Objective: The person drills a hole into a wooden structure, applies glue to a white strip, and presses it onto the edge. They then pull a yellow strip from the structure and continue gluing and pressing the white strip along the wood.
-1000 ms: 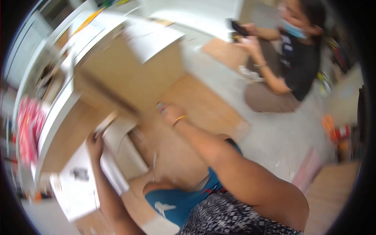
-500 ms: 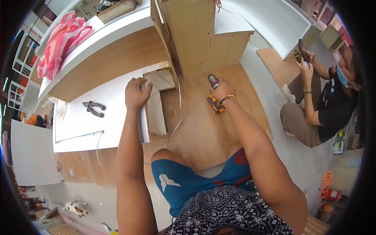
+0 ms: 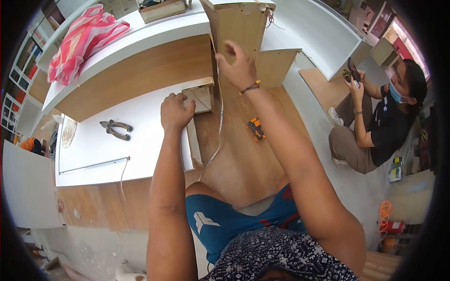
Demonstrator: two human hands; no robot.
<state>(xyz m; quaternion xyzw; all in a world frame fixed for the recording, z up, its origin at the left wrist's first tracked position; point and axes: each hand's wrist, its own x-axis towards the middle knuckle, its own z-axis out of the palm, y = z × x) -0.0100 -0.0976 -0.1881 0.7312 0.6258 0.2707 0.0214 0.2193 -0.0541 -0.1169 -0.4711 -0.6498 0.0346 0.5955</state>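
My left hand (image 3: 177,111) is over the inner edge of the white panel (image 3: 145,136), beside a small wooden frame (image 3: 202,99); its fingers are bent, the thumb stands apart, and nothing shows in it. Raised in front of the wooden upright (image 3: 239,28), my right hand (image 3: 237,66) has its fingers apart and is empty, close to a thin pale cable (image 3: 221,122). The drill (image 3: 255,129) lies on the brown board (image 3: 234,168), its upper part hidden by my right forearm. Pliers (image 3: 116,129) rest on the white panel.
A seated person (image 3: 382,119) at the right holds a dark object and a yellow-black one. Pink-and-white cloth (image 3: 82,42) and an open box (image 3: 161,11) sit on the curved white top (image 3: 136,35). A thin rod (image 3: 93,165) lies on the panel.
My right hand has let go of the drill and moved up and left toward the upright. The drill now lies on the board. The view has shifted slightly.
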